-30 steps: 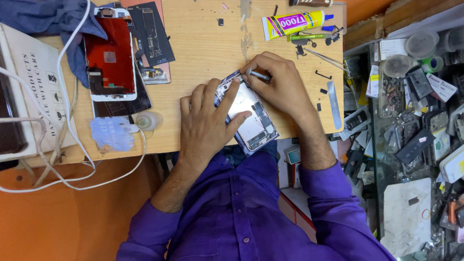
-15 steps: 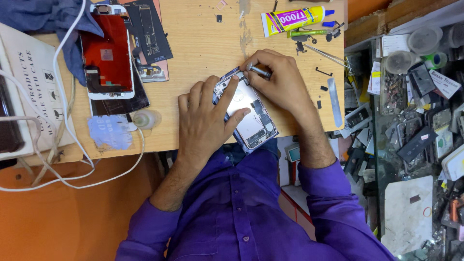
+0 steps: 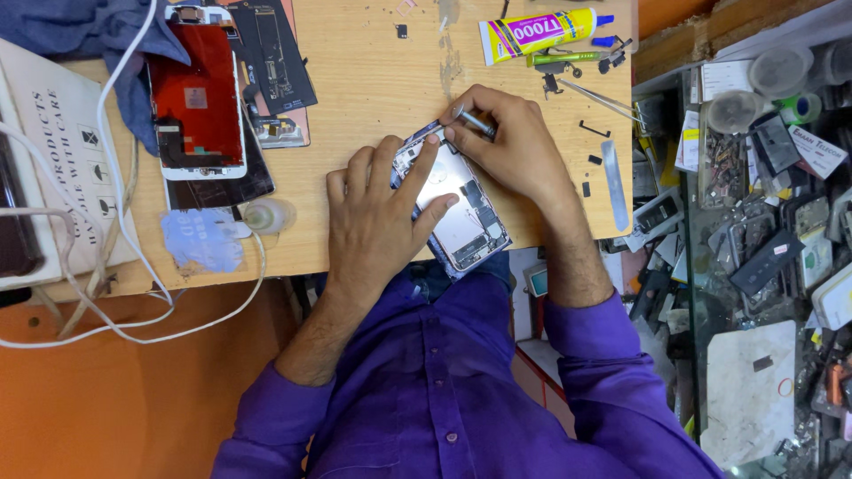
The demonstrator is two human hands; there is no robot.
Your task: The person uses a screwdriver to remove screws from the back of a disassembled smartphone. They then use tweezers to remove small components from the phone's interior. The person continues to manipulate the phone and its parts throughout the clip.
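Note:
An opened phone body (image 3: 461, 213) lies at the near edge of the wooden table (image 3: 373, 89), its inner parts and metal plate facing up. My left hand (image 3: 377, 222) presses flat on its left side, fingers spread across the frame. My right hand (image 3: 515, 146) grips a thin metal tool (image 3: 475, 122) whose tip rests at the phone's top corner. Both sleeves are purple.
A red-backed phone screen (image 3: 197, 106) and dark panels lie at the left, beside a white box (image 3: 62, 151) and white cables (image 3: 133, 266). A yellow glue tube (image 3: 537, 34), tweezers (image 3: 603, 98) and small screws sit at the far right. Shelves of phone parts (image 3: 763, 204) stand right.
The view has shifted slightly. Both hands stay on the phone, and the tool tip stays at the same corner.

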